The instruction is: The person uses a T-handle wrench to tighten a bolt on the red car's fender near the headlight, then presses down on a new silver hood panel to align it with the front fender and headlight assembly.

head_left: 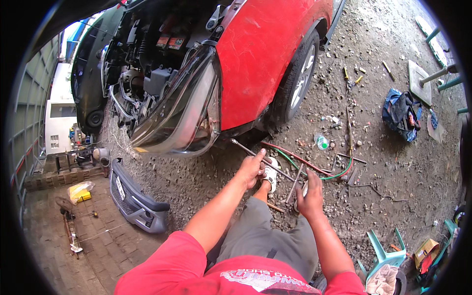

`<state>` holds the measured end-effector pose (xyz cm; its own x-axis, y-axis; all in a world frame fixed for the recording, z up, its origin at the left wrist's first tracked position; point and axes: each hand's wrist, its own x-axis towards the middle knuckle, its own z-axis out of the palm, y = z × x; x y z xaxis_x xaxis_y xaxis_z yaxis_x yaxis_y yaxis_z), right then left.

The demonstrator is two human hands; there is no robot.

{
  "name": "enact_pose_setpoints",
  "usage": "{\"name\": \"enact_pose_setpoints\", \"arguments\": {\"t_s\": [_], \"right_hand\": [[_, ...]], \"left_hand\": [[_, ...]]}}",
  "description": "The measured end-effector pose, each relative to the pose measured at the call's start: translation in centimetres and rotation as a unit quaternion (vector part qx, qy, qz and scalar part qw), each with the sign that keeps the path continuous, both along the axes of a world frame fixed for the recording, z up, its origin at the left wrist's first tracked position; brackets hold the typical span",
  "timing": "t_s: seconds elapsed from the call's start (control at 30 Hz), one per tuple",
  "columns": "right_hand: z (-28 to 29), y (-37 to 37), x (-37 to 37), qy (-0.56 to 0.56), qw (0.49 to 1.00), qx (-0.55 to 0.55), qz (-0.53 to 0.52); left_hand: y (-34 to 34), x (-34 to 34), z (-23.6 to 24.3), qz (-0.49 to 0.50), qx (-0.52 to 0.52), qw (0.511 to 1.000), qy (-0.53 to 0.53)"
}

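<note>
A long metal T-handle wrench [280, 170] reaches from under the front corner of a red car [265, 59] back toward me. My left hand [251, 170] is closed around its shaft. The tool's far end lies just below the headlight [184, 118], at the lower edge of the car's front; what it touches there is hard to make out. My right hand [310, 195] is beside the crossbar [295, 183], its fingers apart and nothing held in them. Behind the tool, my shoe [271, 176] rests on the gravel.
A detached grey bumper [137, 201] lies at left, by the brick paving. Red and green hoses [305, 162] run over the gravel right of the wrench. Further right are a plastic bottle [321, 142], a blue bag [402, 114] and a teal stool [386, 253]. The engine bay [157, 73] is exposed.
</note>
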<state>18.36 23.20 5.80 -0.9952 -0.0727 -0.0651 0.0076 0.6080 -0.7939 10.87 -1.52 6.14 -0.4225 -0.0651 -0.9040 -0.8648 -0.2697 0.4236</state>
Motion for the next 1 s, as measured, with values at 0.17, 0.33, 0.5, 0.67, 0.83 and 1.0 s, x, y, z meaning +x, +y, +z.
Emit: {"name": "enact_pose_setpoints", "arguments": {"t_s": [0.17, 0.33, 0.5, 0.67, 0.83, 1.0], "right_hand": [[-1.0, -0.4, -1.3, 0.067, 0.988, -0.067, 0.122], [-5.4, -1.6, -2.9, -0.53, 0.597, -0.588, -0.132], [-4.2, -0.3, -1.2, -0.305, 0.909, -0.271, -0.089], [0.2, 1.1, -0.3, 0.04, 0.982, 0.076, 0.167], [-3.3, 0.6, 0.0, 0.014, 0.99, -0.038, 0.134], [-5.3, -1.9, -2.7, -0.546, 0.627, -0.515, -0.207]], "left_hand": [[0.1, 0.0, 0.3, 0.004, 0.0, 1.0, -0.005], [-0.5, -0.5, 0.2, -0.002, -0.004, 1.0, -0.002], [-0.7, -0.2, -0.2, 0.004, 0.005, 1.0, -0.013], [-0.6, -0.1, -0.7, 0.019, 0.028, 0.999, -0.01], [-0.8, -0.5, -0.4, 0.024, 0.027, 0.999, -0.012], [-1.1, -0.7, -1.6, 0.021, 0.027, 0.999, -0.001]]}}
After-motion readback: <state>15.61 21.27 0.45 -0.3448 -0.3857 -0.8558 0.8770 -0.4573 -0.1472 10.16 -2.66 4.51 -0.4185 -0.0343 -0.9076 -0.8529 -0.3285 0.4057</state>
